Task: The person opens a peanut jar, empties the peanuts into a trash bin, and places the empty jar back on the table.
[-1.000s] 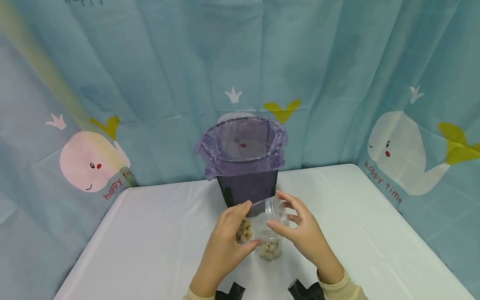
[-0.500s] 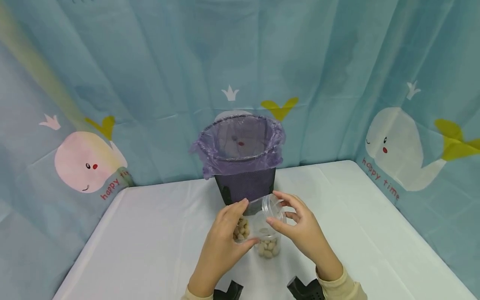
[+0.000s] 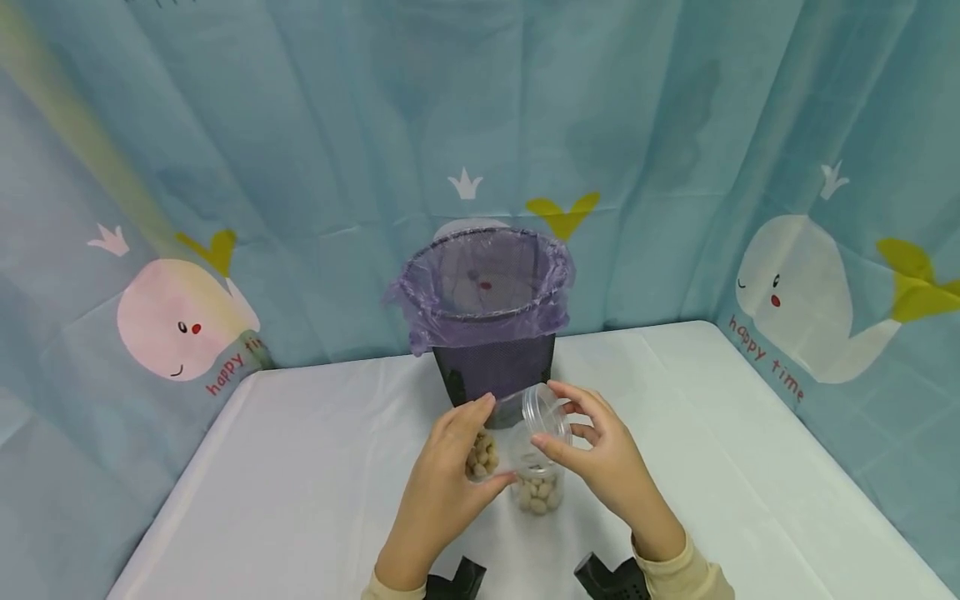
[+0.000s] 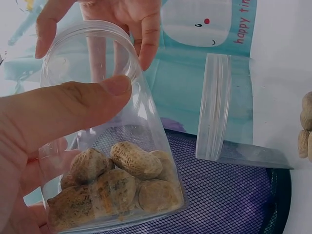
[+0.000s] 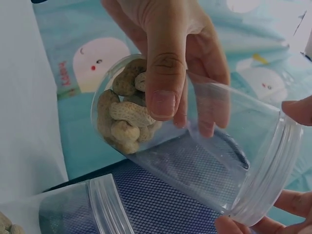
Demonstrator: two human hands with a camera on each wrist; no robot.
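White desk (image 3: 300, 475), faintly creased top, blue whale-print curtain (image 3: 375, 108) behind it and along both sides. Black mesh bin (image 3: 495, 367) stood near the back edge, purple bag (image 3: 487, 332) folded over its rim. In front of it, the person had a clear jar (image 3: 512, 450) of peanuts tilted: left hand (image 3: 450, 479) fingers curled round the body, right hand (image 3: 596, 442) fingers gripping the ridged end. Second peanut jar (image 3: 537, 497) sat upright just beside.

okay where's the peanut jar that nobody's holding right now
In the head view, the unheld jar stands on the white table, slightly right of center, partly overlapped by the held jar, in front of the mesh bin.
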